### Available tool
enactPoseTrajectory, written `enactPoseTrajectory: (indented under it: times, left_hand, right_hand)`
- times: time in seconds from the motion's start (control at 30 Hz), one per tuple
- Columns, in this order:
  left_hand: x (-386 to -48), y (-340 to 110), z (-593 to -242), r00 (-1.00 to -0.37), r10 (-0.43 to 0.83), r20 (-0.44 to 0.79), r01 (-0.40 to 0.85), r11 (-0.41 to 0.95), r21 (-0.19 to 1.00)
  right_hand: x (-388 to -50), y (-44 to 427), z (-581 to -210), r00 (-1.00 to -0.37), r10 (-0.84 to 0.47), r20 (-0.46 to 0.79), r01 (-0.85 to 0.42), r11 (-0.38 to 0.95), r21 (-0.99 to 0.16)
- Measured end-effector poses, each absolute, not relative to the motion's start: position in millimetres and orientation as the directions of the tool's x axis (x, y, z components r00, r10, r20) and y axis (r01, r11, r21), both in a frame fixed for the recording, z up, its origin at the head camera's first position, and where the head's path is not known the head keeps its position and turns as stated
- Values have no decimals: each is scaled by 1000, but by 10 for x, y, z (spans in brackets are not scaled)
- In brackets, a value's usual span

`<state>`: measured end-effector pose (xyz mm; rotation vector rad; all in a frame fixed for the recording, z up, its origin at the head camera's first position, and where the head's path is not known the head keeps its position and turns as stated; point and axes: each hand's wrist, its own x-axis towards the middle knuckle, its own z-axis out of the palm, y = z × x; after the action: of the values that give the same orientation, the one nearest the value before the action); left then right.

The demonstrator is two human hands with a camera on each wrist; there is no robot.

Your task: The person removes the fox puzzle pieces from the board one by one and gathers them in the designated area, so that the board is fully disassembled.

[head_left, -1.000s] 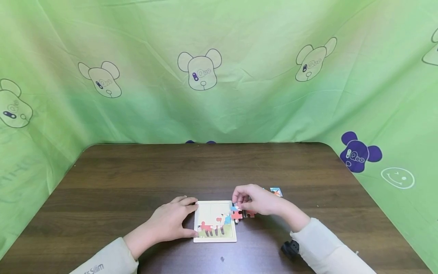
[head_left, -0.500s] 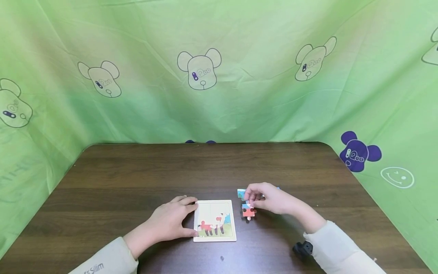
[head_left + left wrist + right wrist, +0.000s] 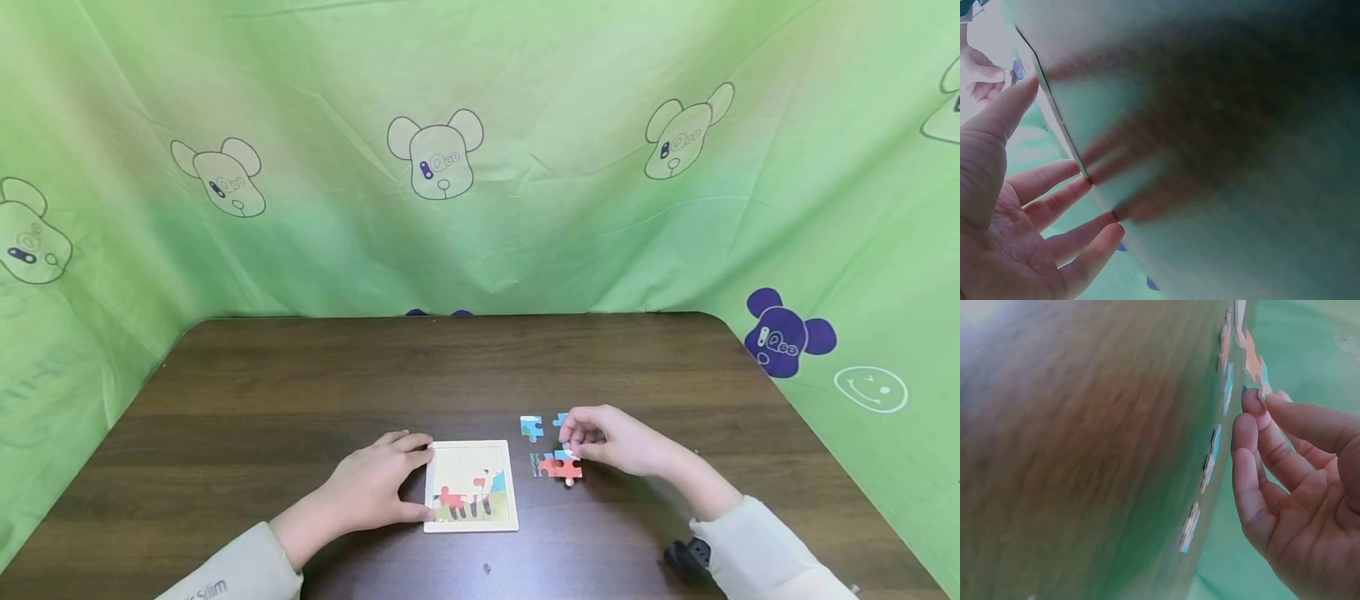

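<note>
My left hand (image 3: 375, 483) rests against the left side of a small square puzzle frame (image 3: 471, 527), thumb at the near corner and fingers at the far one. In the left wrist view those fingertips (image 3: 1088, 185) touch the frame's edge, and the fingers are fairly straight. Part of an animal picture (image 3: 472, 502) fills the frame's lower half; pale board shows above. Between thumb and fingers, my right hand (image 3: 622, 440) pinches a red and blue jigsaw piece (image 3: 570, 468) right of the frame. The right wrist view shows this piece (image 3: 1251, 359) above the table, tilted.
Loose jigsaw pieces lie right of the frame: a blue-green one (image 3: 531, 427), a blue one (image 3: 560, 420) partly behind my right hand, and a reddish one (image 3: 542, 466) beneath the held piece. A green printed curtain (image 3: 480, 250) hangs behind the brown table (image 3: 360, 367).
My right hand has moved right, away from the frame, carrying the pinched jigsaw piece over the loose ones. More loose pieces now show. The left hand and frame have stayed put.
</note>
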<state>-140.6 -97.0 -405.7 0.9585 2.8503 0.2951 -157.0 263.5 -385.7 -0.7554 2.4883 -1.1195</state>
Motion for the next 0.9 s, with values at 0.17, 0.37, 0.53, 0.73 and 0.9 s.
enactPoseTrajectory:
  times: [0.17,0.37,0.53,0.73,0.9]
  left_hand:
    - [-1406,-971,-4060,-793,606,-53,583,782,221]
    - [-1404,-972,-4052,-792,609,-54,586,781,217]
    - [-1405,-972,-4052,-791,610,-54,587,780,215]
    - [-1407,-970,-4058,-790,610,-57,587,781,214]
    - [-1408,-969,-4058,-790,611,-48,589,779,217]
  right_hand:
    - [-1577,2715,-3877,-822,-568,-47,-348,566,-747]
    - [-1598,2766,-3884,-832,-551,-59,-339,590,-733]
    - [-1616,2775,-3894,-836,-544,-66,-339,608,-718]
    - [-1640,2780,-3901,-838,-540,-80,-333,622,-709]
    - [-1654,2788,-3905,-837,-541,-78,-340,627,-701]
